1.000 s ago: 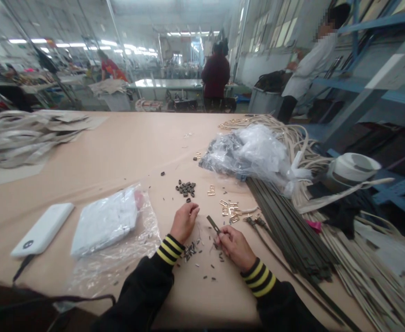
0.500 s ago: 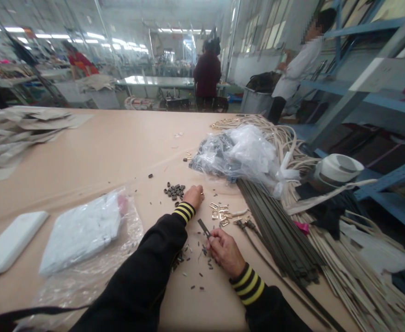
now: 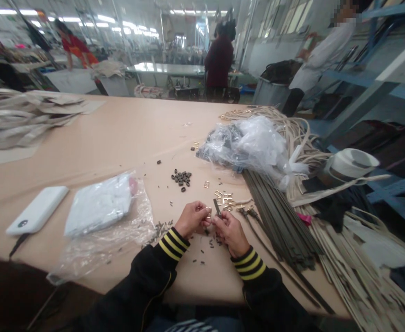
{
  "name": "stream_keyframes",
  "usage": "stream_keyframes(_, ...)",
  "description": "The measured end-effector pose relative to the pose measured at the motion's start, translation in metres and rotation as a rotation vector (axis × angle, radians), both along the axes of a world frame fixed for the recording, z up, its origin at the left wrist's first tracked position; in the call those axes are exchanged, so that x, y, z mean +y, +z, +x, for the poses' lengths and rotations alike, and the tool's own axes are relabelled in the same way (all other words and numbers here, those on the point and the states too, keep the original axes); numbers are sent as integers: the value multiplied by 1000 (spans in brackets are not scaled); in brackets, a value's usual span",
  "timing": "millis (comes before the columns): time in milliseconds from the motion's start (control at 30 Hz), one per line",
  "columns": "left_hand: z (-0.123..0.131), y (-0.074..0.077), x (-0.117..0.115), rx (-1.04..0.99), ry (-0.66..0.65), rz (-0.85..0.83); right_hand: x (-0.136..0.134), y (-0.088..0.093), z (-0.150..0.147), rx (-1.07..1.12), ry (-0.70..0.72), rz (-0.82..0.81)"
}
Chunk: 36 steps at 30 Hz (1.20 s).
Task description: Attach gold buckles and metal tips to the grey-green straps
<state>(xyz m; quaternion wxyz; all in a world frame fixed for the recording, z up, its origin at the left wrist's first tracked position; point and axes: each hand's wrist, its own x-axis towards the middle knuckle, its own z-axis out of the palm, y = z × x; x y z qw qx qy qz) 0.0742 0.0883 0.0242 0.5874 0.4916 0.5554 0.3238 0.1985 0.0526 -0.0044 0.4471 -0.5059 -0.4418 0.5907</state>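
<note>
My left hand (image 3: 193, 218) pinches a small gold rectangular buckle (image 3: 209, 213) between thumb and fingers. Close beside it, my right hand (image 3: 233, 230) is closed on a dark olive strap (image 3: 217, 206), whose short flat end sticks up past the fingertips. Whether strap and buckle touch is too small to tell. Several loose gold buckles (image 3: 227, 199) lie just beyond my right hand. A small pile of dark strap loops (image 3: 181, 177) sits farther off. Tiny dark pieces (image 3: 159, 230) are scattered on the table around both hands.
A clear plastic bag (image 3: 247, 140), a bundle of olive straps (image 3: 282, 221) and beige straps (image 3: 348, 267) cover the table's right side. Leftward lie a white power bank (image 3: 38, 210) and a bagged white packet (image 3: 100, 203). Several people stand beyond the table (image 3: 147, 127).
My left hand has come back from near the pile of loops and now holds a gold buckle beside my right hand. My right hand still grips the strap. The camera view has shifted.
</note>
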Motion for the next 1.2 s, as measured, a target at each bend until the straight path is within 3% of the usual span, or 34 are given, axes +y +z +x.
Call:
stream_keyframes(167,-13,-5,-45,-261,157,-151,-12,3,-6,-172,117,48)
stream_keyframes(267,-18,-6,-58,-432,219,-202,-17,5,-9,-241,158,73)
stream_keyframes(367,-22,-6,-66,-443,211,-209,-19,9,-10,-292,192,91)
stream_keyframes(567,-31,-6,-75,-271,167,-139,-23,13,-16,-380,241,119)
stream_keyframes(800,-35,-5,-81,-419,190,-223,-25,15,-24,-383,297,85)
stream_keyframes(967,-43,0,-83,-471,232,-308,-29,18,-14,-381,283,64)
stream_keyframes(1100,-48,2,-84,-498,242,-314,-40,16,-4,-419,440,54)
stream_keyframes(1200,-48,2,-85,-520,247,-319,-47,14,-2,-323,501,-16)
